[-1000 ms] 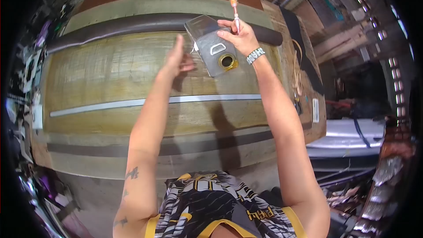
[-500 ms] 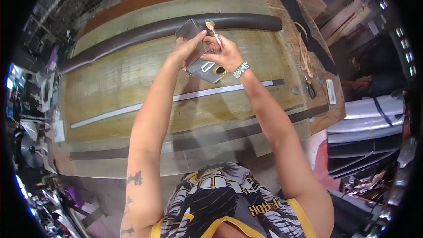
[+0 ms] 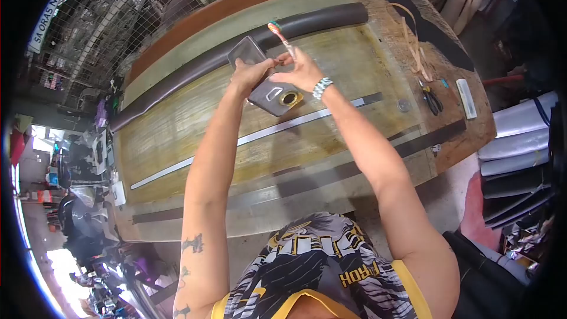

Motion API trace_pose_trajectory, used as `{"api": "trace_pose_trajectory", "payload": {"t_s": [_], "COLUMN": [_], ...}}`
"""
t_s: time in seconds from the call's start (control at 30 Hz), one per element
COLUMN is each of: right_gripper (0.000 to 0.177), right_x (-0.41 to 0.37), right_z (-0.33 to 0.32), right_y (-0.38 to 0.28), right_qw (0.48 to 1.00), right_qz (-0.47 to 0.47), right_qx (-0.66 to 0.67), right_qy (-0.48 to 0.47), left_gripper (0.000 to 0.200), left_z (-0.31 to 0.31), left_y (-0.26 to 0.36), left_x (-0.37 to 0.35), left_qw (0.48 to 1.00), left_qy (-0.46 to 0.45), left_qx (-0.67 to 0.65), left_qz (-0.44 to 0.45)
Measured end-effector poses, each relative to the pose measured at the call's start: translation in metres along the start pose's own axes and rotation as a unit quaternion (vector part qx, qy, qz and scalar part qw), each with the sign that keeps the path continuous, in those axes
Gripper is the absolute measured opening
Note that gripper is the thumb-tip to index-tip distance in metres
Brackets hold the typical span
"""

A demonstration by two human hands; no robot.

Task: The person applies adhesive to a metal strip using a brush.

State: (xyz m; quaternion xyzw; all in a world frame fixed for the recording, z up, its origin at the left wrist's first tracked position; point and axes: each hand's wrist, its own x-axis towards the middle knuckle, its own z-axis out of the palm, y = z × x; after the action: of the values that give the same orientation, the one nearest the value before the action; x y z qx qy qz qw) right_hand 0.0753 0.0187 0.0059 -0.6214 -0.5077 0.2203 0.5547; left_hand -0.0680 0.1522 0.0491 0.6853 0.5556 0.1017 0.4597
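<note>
I log: left hand [image 3: 251, 75] grips tilted metal can [image 3: 273, 97], bracing it | right hand [image 3: 304, 71] pinches striped-handled tool [image 3: 277, 32], handle up.

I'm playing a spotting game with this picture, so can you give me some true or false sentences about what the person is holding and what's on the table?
1. The left hand and the right hand are both on the grey can. True.
2. The right hand also holds a thin stick with a coloured tip. True.
3. The dark roll lies on the floor. False: it lies on the workbench, beyond the can.
4. The bracelet is on the left wrist. False: it is on the right wrist.
5. The metal strip stands upright. False: it lies flat on the workbench.
</note>
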Motion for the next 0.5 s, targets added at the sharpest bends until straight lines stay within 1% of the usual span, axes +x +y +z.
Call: {"api": "trace_pose_trajectory", "payload": {"t_s": [0.03,0.1,0.2,0.3,0.4,0.5], "right_gripper": [0.064,0.054,0.049,0.036,0.028,0.024], "right_x": [-0.006,-0.016,-0.053,-0.105,-0.154,-0.180], "right_z": [-0.014,-0.046,-0.092,-0.109,-0.106,-0.088], "right_y": [-0.004,0.004,0.010,0.034,0.034,0.026], "right_qw": [1.000,0.995,0.985,0.988,0.980,0.975], "right_qz": [0.020,0.060,0.132,0.088,0.099,0.088], "right_qx": [0.007,-0.058,-0.092,-0.104,-0.169,-0.191], "right_qy": [0.019,0.048,0.061,0.079,0.036,0.070], "left_gripper": [0.142,0.143,0.145,0.146,0.148,0.135], "left_z": [0.005,0.018,0.033,0.046,0.053,0.065], "left_y": [-0.003,-0.003,0.002,0.007,0.017,0.021], "left_x": [0.001,-0.003,-0.015,-0.028,-0.036,-0.036], "left_qw": [1.000,0.999,0.997,0.995,0.991,0.980], "left_qy": [0.023,0.049,0.067,0.073,0.078,0.129], "left_qx": [0.006,0.014,0.024,0.062,0.108,0.146], "left_qz": [-0.003,-0.012,-0.018,-0.023,-0.029,-0.044]}}
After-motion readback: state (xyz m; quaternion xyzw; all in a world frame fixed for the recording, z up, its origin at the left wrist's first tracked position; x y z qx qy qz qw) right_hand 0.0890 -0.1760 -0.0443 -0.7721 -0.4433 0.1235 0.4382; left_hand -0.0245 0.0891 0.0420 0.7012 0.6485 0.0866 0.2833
